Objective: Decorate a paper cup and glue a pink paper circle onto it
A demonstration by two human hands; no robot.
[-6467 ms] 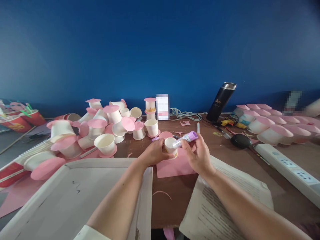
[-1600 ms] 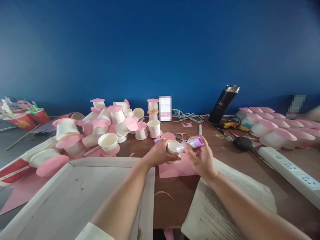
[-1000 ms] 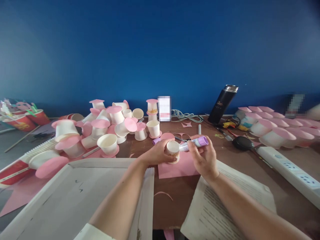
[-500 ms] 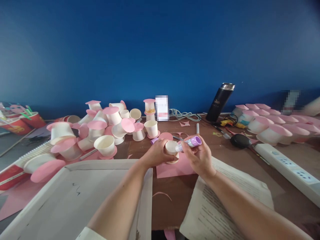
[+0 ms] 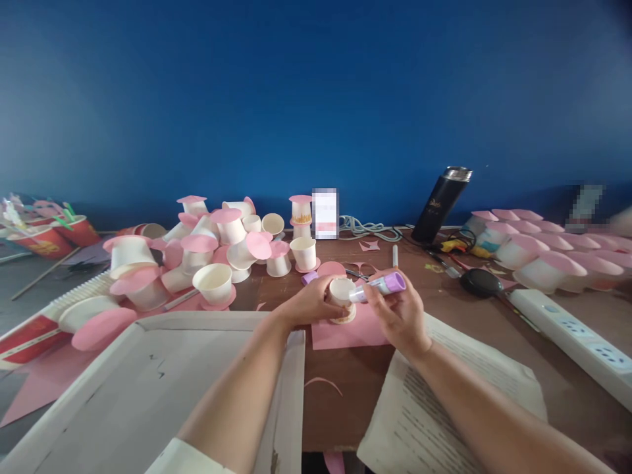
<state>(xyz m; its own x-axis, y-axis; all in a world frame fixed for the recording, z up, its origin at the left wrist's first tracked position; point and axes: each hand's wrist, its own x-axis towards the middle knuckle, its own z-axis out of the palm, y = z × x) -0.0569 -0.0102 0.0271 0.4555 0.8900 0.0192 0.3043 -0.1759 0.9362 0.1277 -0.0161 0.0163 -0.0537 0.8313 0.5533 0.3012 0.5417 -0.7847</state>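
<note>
My left hand (image 5: 312, 301) is closed around a small paper cup (image 5: 340, 291) at the middle of the table, its pale round end facing up. In my right hand (image 5: 401, 317) is a glue stick (image 5: 378, 288) with a purple end, held slantwise. Its white tip is at the cup's right edge; whether it touches I cannot tell. Beneath the cup lies a pink paper sheet (image 5: 323, 337). A pink paper disc (image 5: 332, 268) rests just behind the cup, and scissors partly show beside it.
Paper cups with pink discs (image 5: 212, 284) crowd the left; more (image 5: 550, 266) stand in rows at right. A white box lid (image 5: 207, 368) lies front left, a printed sheet (image 5: 444, 408) front right. Behind are a black flask (image 5: 439, 207) and a power strip (image 5: 577, 336).
The whole view has shifted slightly, so things sit a little further right. The glue stick's tip has moved slightly off the cup's top towards its right edge. Both grips are the same.
</note>
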